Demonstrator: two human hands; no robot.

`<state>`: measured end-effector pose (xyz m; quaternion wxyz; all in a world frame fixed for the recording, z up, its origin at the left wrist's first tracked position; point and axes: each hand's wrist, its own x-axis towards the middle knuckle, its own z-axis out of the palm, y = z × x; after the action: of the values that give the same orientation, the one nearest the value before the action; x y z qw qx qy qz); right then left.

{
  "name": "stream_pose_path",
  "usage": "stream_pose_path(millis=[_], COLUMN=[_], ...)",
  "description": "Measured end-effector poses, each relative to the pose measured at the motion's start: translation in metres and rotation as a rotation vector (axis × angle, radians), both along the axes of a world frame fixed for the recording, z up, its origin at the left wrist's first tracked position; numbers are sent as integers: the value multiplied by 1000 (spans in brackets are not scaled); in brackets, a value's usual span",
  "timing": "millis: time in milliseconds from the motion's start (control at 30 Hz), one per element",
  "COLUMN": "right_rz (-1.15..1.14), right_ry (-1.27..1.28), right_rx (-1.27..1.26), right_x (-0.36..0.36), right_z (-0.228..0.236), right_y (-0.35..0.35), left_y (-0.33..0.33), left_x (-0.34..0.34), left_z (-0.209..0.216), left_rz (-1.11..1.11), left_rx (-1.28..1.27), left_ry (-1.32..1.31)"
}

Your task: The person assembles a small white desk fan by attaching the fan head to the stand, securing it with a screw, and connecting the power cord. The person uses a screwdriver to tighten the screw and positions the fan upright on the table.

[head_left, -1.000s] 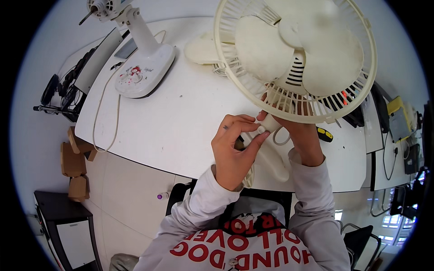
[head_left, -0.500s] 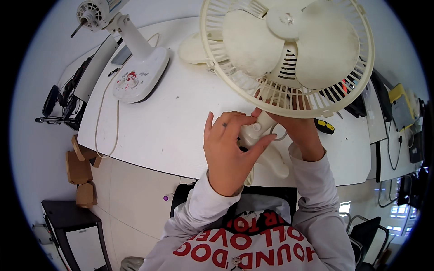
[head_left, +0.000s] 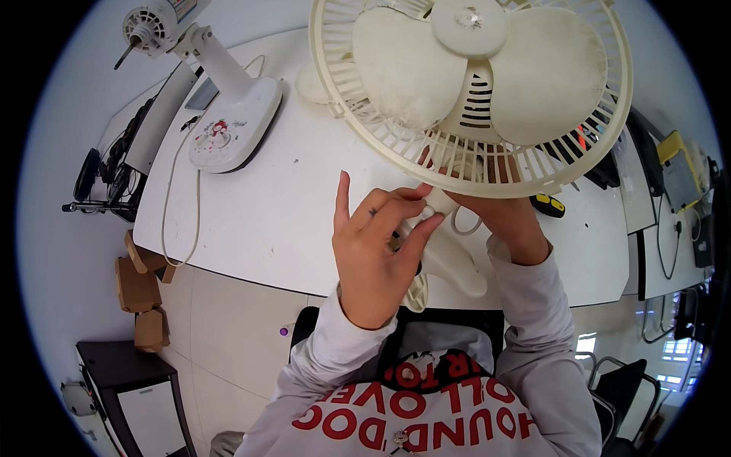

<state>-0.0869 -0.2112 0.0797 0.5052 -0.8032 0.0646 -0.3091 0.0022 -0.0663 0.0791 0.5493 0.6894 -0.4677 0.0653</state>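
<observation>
A cream desk fan [head_left: 469,29] stands close in front of me, its blades showing inside a cage without a front grille. My left hand [head_left: 373,255] pinches a small pale knob [head_left: 428,213] on the fan's neck between thumb and index finger; its little finger sticks up. Under and behind the cage rim, my right hand [head_left: 506,217] grips the fan around the back of its head, with its fingers partly hidden by the slats. Below the neck, the cream fan base [head_left: 454,268] reaches to the table's near edge. A grey cord [head_left: 466,231] loops beside the neck.
A white fan stand [head_left: 240,122] with a bare motor shaft is at the left of the white table [head_left: 304,228]. Behind the cage lies a cream round part [head_left: 311,85]. A yellow-black tool handle [head_left: 548,205] is at the right. Cardboard boxes [head_left: 138,286] sit on the floor.
The fan head has shifted slightly left and up. My left thumb and index finger have closed together on the knob, and the left hand has moved a little left.
</observation>
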Motion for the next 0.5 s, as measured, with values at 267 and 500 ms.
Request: stream_pose_path(millis=[267,500], right_rz=[63,68], right_ry=[-2,-32], right_rx=[97,37], right_x=[5,3], right_z=[1,3], right_y=[-1,-2], left_y=[6,7], left_x=[2,-3], left_z=[0,3], left_rz=[39,147], left_rx=[104,113], left_ry=[-55,-81])
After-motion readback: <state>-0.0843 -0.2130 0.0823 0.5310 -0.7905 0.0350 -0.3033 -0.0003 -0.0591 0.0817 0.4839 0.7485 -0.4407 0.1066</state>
